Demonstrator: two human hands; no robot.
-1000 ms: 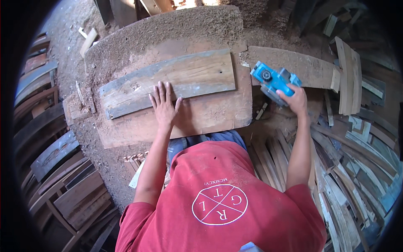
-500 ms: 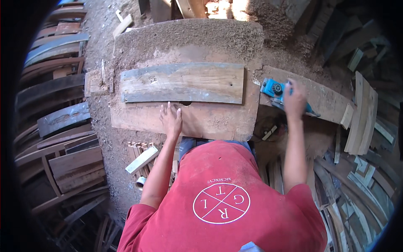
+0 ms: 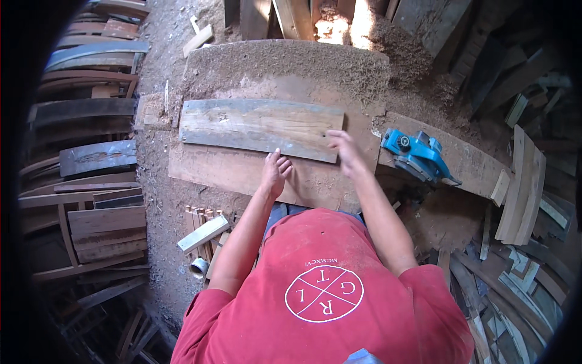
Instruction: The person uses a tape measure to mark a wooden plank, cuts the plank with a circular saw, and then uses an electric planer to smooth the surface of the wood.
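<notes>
A weathered wooden board (image 3: 260, 127), greyish along its far edge and browner toward the right, lies slightly skewed on the dusty workbench (image 3: 212, 167). At the middle of its near edge is my left hand (image 3: 278, 172), one digit against the edge and the other fingers curled. My right hand (image 3: 349, 153) is at the board's right end, fingers stretched over the corner; its thumb is hard to make out. Beyond it, a blue electric hand planer (image 3: 419, 155) rests on the side plank (image 3: 467, 155), held by neither hand.
Shavings (image 3: 291, 60) cover the bench's far part. Stacked boards (image 3: 97, 158) line the left side, and more timber (image 3: 521, 188) leans at the right. Beside my left arm lie a pale wood block (image 3: 204, 234) and a short white tube (image 3: 199, 267).
My right hand has let go of the planer and moved left to the board's end. The board has turned a little, its right end coming nearer. My left hand's fingers have curled.
</notes>
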